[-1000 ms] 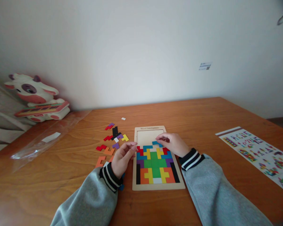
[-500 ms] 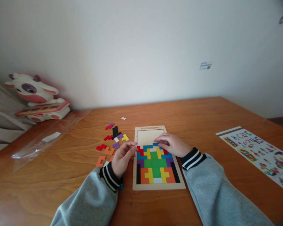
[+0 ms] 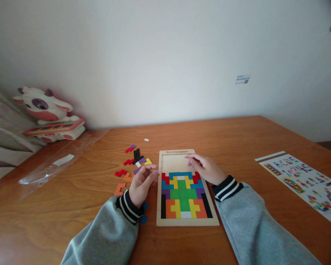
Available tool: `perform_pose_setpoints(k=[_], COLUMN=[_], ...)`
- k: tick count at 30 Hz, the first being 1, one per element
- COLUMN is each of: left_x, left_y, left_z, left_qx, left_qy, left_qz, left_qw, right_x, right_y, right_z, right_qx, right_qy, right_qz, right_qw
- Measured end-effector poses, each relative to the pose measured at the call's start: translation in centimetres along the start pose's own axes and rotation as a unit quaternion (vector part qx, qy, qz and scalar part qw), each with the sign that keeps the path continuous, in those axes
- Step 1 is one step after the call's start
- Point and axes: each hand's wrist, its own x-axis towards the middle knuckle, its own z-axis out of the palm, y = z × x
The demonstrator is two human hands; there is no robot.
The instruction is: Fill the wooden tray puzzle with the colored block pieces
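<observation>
A wooden puzzle tray (image 3: 187, 222) lies in front of me, its lower part filled with flat coloured blocks in a symmetrical pattern. Across the top of that pattern runs a row of blue blocks (image 3: 186, 174), lying flat. My right hand (image 3: 205, 168) hovers over the tray's upper right, index finger stretched and thumb apart from it, holding nothing. At the tray's left edge is my left hand (image 3: 142, 184), fingers loosely curved with the thumb close below the index finger; no piece shows between them. The bare wooden base (image 3: 172, 163) shows in the tray's upper part.
Loose puzzle pieces, such as an orange one (image 3: 120, 188) and a red one (image 3: 120, 173), lie left of the tray. A clear plastic bag (image 3: 44, 173) and a cow-shaped toy keyboard (image 3: 53, 117) are farther left. On the right is a printed pattern sheet (image 3: 300, 180).
The blue block under my right fingers has gone from askew to flat in the row. My right hand has let go and drawn back slightly. The left hand is nearly unmoved.
</observation>
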Motion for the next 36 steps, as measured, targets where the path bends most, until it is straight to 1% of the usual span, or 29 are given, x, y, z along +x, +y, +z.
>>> perform_pose_setpoints(k=[2,4,7,8,9,10,11,12,13,15,16,19,21,23,27,29,31,33,36], left_x=[0.5,1.3,2.4,2.6,2.8,2.9,2.9,2.9,2.8,2.7,2.7,2.9,3.0,3.0,3.0,2.9,2.7,2.7,2.8], left_y=[0.7,1.9,3.6,3.9,4.1,4.1,4.0,3.8,3.6,3.1,3.0,2.8,2.8,2.7,2.4,2.2,2.1,2.1,2.2], left_z=[-1.1,-2.7,-6.0,-7.2,-8.5,-9.8,-11.0,-12.0,-13.0,-14.3,-14.8,-15.5,-15.7,-15.7,-15.6,-15.4,-15.1,-14.7,-14.5], left_qx=[0.005,0.004,0.008,0.027,0.07,0.139,0.227,0.319,0.391,0.48,0.506,0.554,0.565,0.564,0.55,0.541,0.533,0.523,0.501], left_qy=[0.015,0.051,0.131,0.148,0.158,0.158,0.148,0.125,0.092,0.046,0.026,-0.032,-0.067,-0.071,-0.049,-0.048,-0.062,-0.088,-0.12], left_qz=[0.024,0.05,0.108,0.13,0.146,0.156,0.166,0.176,0.181,0.198,0.206,0.22,0.215,0.206,0.197,0.199,0.208,0.217,0.207], left_qw=[1.0,0.997,0.985,0.98,0.974,0.965,0.948,0.923,0.898,0.854,0.837,0.802,0.794,0.796,0.81,0.816,0.818,0.82,0.832], right_x=[0.0,0.0,0.0,0.0,0.0,0.0,0.0,0.0,0.0,0.0,0.0,0.0,0.0,-0.1,-0.1,0.0,0.0,0.0,0.0], right_y=[0.0,0.0,0.3,0.4,0.6,0.7,0.8,0.9,0.9,1.0,1.0,1.2,1.3,1.3,1.2,1.2,1.1,1.1,0.9], right_z=[0.0,0.1,0.1,0.2,0.2,0.2,0.2,0.2,0.3,0.3,0.3,0.4,0.4,0.4,0.3,0.3,0.2,0.1,0.0], right_qx=[0.003,0.002,-0.001,-0.004,-0.008,-0.013,-0.018,-0.022,-0.026,-0.031,-0.033,-0.035,-0.036,-0.038,-0.035,-0.034,-0.033,-0.034,-0.037], right_qy=[0.009,0.011,0.007,0.007,0.01,0.013,0.016,0.017,0.018,0.021,0.023,0.032,0.038,0.041,0.043,0.044,0.047,0.052,0.058], right_qz=[-0.008,-0.016,-0.014,-0.011,-0.008,-0.007,-0.006,-0.005,-0.005,-0.005,-0.006,-0.007,-0.006,-0.005,-0.002,0.002,0.003,0.003,0.002], right_qw=[1.0,1.0,1.0,1.0,1.0,1.0,1.0,1.0,0.999,0.999,0.999,0.999,0.999,0.998,0.998,0.998,0.998,0.998,0.998])
